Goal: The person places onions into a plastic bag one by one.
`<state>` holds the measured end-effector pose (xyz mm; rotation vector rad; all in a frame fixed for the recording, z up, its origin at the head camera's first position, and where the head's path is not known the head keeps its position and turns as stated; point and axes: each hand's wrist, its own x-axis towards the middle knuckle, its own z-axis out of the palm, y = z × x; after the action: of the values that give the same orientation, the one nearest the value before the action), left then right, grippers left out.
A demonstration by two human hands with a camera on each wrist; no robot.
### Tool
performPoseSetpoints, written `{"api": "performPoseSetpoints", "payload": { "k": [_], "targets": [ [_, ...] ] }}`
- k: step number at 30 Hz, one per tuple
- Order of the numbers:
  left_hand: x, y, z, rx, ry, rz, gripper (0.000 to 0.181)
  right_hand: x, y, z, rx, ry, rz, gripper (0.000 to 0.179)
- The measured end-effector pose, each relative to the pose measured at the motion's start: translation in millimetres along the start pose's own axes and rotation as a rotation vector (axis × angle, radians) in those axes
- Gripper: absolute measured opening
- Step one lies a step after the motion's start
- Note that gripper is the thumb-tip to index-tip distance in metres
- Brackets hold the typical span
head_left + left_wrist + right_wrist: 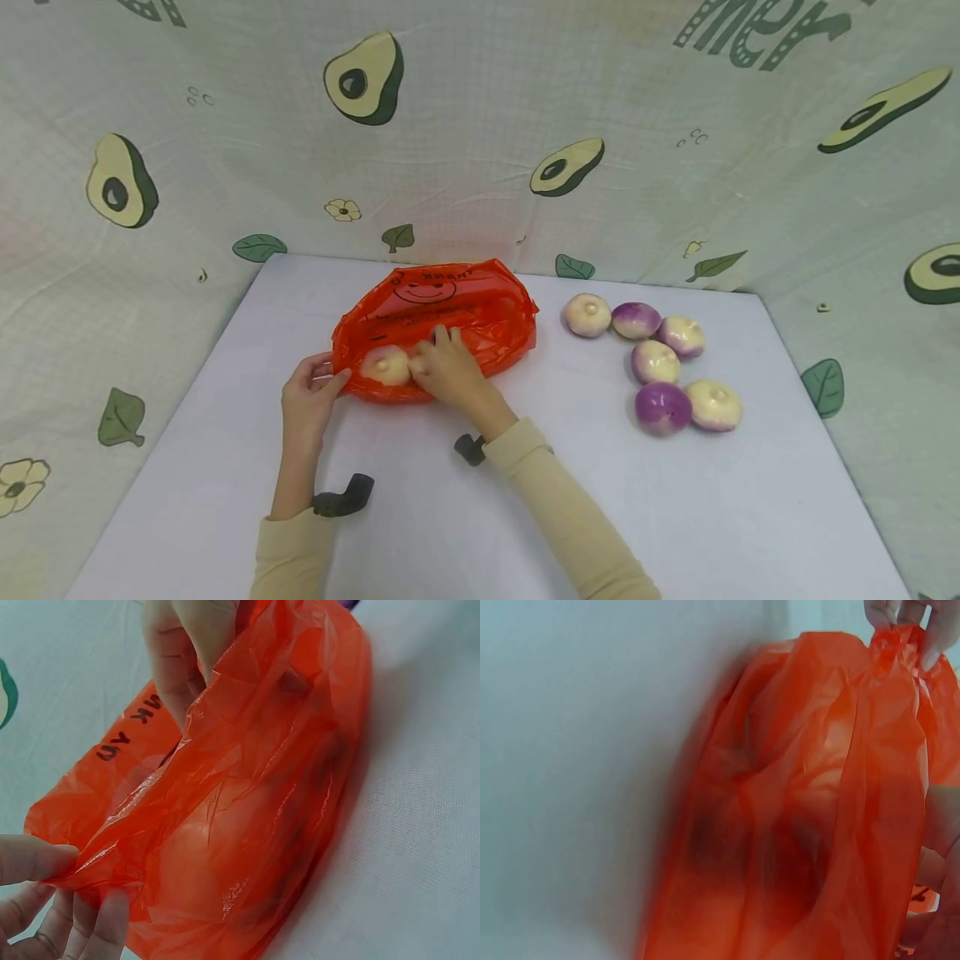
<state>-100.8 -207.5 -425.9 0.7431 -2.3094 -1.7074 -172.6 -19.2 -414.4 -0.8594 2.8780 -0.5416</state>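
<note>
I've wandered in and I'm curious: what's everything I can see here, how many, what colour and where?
Red bag: one, red with black print, on the table, open
Loose turnips: six, purple and cream, right of the bag
Bagged turnip: at least one, pale, inside the bag; others may be hidden
Table: one, white, under everything
Backdrop: pale, behind and beside the table, printed with avocados, leaves, flowers and lettering
Wrist devices: two, black, one at each wrist
Sleeves: two, beige, on the forearms
Hands: two, bare; left gripping the bag's rim, right reaching into its mouth
</note>
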Motion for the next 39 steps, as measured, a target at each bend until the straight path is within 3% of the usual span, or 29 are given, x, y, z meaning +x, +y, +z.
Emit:
{"api": "performPoseSetpoints", "payload": {
  "k": [12,27,37,39],
  "targets": [
    [-0.3,-0.1,0.3,0.001,0.011,-0.005,0.037,-3.5,-7.7,-1.3,0.036,-0.029,0.012,0.034],
    [-1.2,3.1,-1.0,0.001,-0.004,-0.013,0.037,-10.5,5.9,-8.0,0.242,-0.063,0.079,0.042],
    [-2.4,1.7,0.0,0.001,0.014,0.007,0.037,-13.1,3.4,-11.7,0.174,-0.08,0.095,0.044],
    [2.2,-6.7,-0.8,-0.047,0.008,0.03,0.037,-12.7,2.8,-12.0,0.152,-0.079,0.098,0.045]
  ]
}}
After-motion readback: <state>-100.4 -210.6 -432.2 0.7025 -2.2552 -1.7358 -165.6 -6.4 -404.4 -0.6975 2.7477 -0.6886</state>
